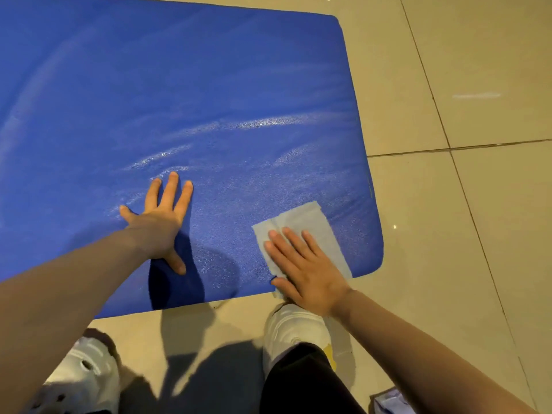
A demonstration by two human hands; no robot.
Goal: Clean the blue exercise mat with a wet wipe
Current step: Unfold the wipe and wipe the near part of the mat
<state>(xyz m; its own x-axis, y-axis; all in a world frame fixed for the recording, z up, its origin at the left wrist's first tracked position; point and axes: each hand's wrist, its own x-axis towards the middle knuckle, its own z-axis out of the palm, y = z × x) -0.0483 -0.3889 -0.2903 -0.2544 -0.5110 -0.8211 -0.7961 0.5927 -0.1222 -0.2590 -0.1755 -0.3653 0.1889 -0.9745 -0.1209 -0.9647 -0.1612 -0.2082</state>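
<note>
One blue mat lies flat on the tiled floor, with its near edge just in front of the person's feet and its near right corner rounded. Pale wet streaks curve across its middle.

One wipe, a single pale sheet, lies flat on the mat near that near right corner, and its lower end reaches the mat's near edge. The right hand presses on the wipe with straight fingers lying side by side; the thumb lies at the wipe's near end, by the mat's edge. It grips nothing.

The left hand rests flat on the bare mat, fingers spread wide, to the left of the wipe and near the near edge. The two hands are well apart, and both arms are bare.

Two white shoes stand on the floor below the mat: the right shoe touches or nearly touches the near edge under the right hand, and the left shoe is farther back. One small purplish packet lies at the bottom right, partly cut off.
</note>
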